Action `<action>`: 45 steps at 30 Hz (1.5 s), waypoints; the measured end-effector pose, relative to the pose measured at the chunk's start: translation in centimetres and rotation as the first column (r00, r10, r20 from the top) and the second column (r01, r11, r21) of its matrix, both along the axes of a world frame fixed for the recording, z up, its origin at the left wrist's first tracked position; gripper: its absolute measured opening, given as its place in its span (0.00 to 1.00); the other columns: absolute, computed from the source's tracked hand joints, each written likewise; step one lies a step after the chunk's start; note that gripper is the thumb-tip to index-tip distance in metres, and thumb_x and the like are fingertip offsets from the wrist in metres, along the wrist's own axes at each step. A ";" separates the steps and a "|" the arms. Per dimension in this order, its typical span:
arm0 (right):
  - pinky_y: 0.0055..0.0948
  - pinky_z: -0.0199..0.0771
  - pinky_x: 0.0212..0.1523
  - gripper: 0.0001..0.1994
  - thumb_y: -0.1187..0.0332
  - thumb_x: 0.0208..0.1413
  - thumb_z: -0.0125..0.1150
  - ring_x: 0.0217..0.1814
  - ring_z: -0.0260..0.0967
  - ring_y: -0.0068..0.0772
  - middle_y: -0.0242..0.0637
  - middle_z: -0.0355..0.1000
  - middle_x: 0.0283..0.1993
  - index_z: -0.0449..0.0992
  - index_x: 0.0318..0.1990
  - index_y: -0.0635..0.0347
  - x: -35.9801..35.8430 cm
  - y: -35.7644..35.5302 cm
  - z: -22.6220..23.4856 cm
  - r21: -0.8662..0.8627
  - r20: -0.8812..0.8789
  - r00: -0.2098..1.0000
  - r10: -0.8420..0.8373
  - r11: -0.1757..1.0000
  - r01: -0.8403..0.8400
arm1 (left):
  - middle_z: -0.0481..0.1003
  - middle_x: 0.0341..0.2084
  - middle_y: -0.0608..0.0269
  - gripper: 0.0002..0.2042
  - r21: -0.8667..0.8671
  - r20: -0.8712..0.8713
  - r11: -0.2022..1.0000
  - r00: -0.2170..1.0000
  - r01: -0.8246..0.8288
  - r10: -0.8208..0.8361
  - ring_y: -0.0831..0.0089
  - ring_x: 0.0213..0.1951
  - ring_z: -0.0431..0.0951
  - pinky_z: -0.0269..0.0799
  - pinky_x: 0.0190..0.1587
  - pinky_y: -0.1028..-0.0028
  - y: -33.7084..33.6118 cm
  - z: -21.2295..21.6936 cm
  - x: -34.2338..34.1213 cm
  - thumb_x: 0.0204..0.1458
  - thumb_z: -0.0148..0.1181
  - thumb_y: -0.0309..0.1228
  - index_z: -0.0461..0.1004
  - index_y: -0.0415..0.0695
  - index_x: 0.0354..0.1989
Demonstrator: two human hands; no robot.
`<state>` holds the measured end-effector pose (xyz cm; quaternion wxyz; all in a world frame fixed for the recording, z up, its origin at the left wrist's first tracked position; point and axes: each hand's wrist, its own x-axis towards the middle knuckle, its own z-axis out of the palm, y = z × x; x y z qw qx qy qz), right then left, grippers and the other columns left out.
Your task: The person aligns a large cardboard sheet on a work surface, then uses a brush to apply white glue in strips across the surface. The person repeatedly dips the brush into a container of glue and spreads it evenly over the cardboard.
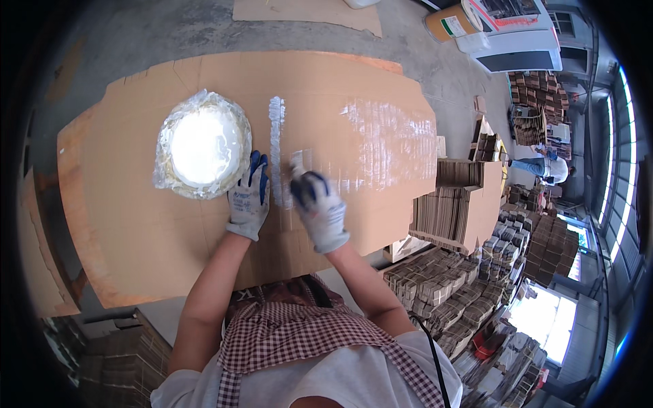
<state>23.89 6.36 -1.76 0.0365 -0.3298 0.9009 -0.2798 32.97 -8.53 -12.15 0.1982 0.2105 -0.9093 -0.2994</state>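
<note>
My left hand [249, 198], in a white glove with blue fingertips, rests on the large brown cardboard sheet [136, 245]. Its fingers stretch forward beside a round bowl [204, 146], lined with clear plastic and glaring bright white inside. My right hand [318, 209], gloved alike and smeared by motion, is closed on a small pale brush-like tool [297, 160] whose exact kind is blurred. Between the hands a thick white streak of paste [277, 146] runs away from me on the cardboard. Thinner whitish smears [388, 143] spread over the sheet's right part.
To the right stands a stack of flat cardboard pieces [452, 204], with bundled cardboard [442, 279] behind and below it. A brown drum [452, 24] is at the far right. Another person [554, 170] stands farther off among stacks. More cardboard lies at the left edge.
</note>
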 end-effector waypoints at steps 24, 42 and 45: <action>0.44 0.78 0.52 0.23 0.74 0.49 0.64 0.55 0.76 0.48 0.42 0.72 0.60 0.76 0.56 0.51 -4.3 -2.1 -0.4 0.229 -0.253 0.876 0.410 0.905 -0.357 | 0.67 0.69 0.57 0.23 0.062 0.035 0.998 0.999 -0.003 0.001 0.53 0.71 0.65 0.57 0.72 0.52 0.1 0.3 0.2 0.62 0.55 0.29 0.70 0.47 0.67; 0.28 0.81 0.36 0.11 0.71 0.58 0.70 0.36 0.80 0.27 0.37 0.80 0.41 0.79 0.47 0.62 -9.6 -11.5 0.4 -0.296 0.705 0.690 -0.166 0.815 0.499 | 0.65 0.70 0.51 0.24 0.086 0.093 0.996 0.995 0.031 -0.039 0.49 0.72 0.63 0.54 0.74 0.48 0.0 0.9 0.3 0.64 0.53 0.33 0.70 0.44 0.68; 0.34 0.80 0.46 0.12 0.67 0.58 0.70 0.43 0.81 0.38 0.40 0.80 0.47 0.80 0.47 0.60 -10.4 -11.1 0.0 -0.052 0.133 0.968 -0.211 0.974 0.220 | 0.66 0.70 0.50 0.23 0.093 0.080 0.995 0.996 0.024 -0.031 0.49 0.71 0.64 0.54 0.74 0.48 0.0 0.7 0.3 0.64 0.53 0.32 0.70 0.44 0.68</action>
